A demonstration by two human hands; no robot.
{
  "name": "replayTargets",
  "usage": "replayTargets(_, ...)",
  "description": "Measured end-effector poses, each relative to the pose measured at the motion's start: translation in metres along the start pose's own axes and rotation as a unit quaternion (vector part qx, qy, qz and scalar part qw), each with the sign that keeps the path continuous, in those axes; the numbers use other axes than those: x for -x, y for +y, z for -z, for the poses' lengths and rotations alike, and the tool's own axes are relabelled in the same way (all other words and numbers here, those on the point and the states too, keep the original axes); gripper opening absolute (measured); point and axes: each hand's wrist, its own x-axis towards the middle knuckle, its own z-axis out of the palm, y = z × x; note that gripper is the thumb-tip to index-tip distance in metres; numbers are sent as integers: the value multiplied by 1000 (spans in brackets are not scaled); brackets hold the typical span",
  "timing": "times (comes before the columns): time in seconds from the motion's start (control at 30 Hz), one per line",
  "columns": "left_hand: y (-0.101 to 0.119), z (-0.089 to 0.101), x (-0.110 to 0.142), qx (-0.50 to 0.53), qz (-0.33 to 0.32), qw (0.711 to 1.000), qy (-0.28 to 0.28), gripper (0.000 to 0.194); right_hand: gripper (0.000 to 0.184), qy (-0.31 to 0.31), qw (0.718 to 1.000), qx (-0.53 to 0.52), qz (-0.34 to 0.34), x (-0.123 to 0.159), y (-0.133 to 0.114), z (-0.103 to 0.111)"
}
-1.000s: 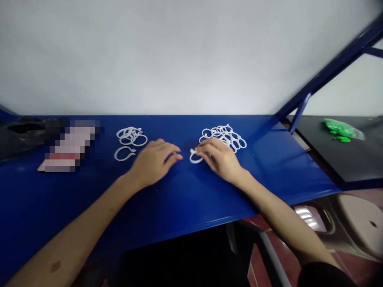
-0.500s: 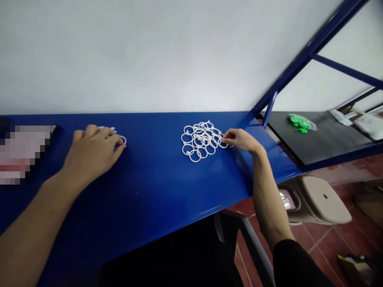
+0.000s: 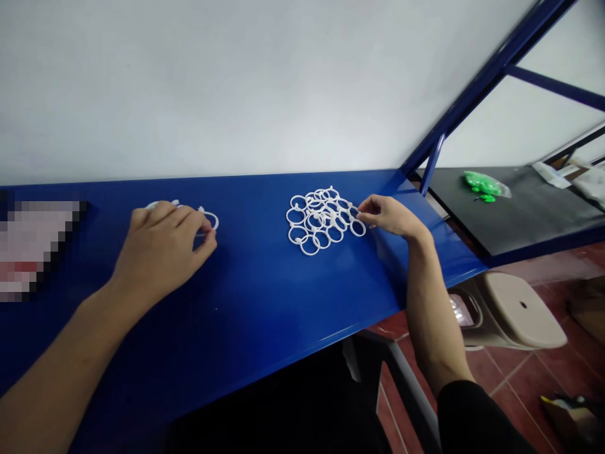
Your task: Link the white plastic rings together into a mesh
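Observation:
At the left of the blue table, my left hand (image 3: 165,252) is closed, thumb and forefinger pinching a white plastic ring (image 3: 216,220) that has a small knob on its rim. More white pieces show partly behind its knuckles; the palm hides the rest. A loose, overlapping pile of white rings (image 3: 324,219) lies near the table's middle. Beside its right edge, my right hand (image 3: 385,214) has its thumb and forefinger closed on the rim of an outer ring (image 3: 354,213). Another ring lies just below those fingertips.
The blue table (image 3: 265,302) runs along a pale wall. A pixelated flat item (image 3: 38,246) lies at far left. On the right stand a blue metal frame (image 3: 432,164), a black table (image 3: 524,208) with a green bag (image 3: 484,184), and a beige stool (image 3: 524,309) below.
My left hand has moved right, and the ring in its fingers shows more fully. My right hand has shifted slightly up and right at the pile's edge. The camera view has turned a little.

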Motion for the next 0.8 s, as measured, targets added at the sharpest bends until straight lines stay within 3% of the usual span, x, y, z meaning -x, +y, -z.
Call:
replayTargets(0.07,5,-1,0,7,-17,1000,20,15,22,23,1000,3,8,0,-1,-1)
replayTargets(0.13,10,-2,-1,20,-50,997,63,13,17,93,995,8,32,-1,-8,-6)
replayTargets(0.23,21,-3,-2,51,-104,983,142,11,12,223,969,-33,103,1,-36,-25)
replayTargets(0.27,26,-3,-2,61,-118,978,161,9,14,234,961,-62,134,2,-51,-34)
replayTargets(0.3,30,-1,-2,68,-133,973,176,9,16,207,959,-96,171,5,-67,-44)
replayTargets(0.37,39,3,-1,67,-167,964,197,9,20,94,954,-148,243,11,-99,-68)
replayTargets(0.43,47,6,1,55,-206,954,211,10,26,8,943,-193,272,19,-125,-92)
replayTargets(0.57,57,2,4,93,-240,945,202,9,18,-2,929,-280,241,28,-141,-129)
replayTargets(0.63,61,-3,5,163,-195,947,199,7,15,23,931,-278,235,29,-136,-136)
replayTargets(0.7,63,-6,5,256,-79,942,201,10,15,54,935,-247,248,30,-130,-137)
replayTargets(0.8,65,-7,5,386,78,911,119,8,15,89,934,-190,291,29,-125,-135)
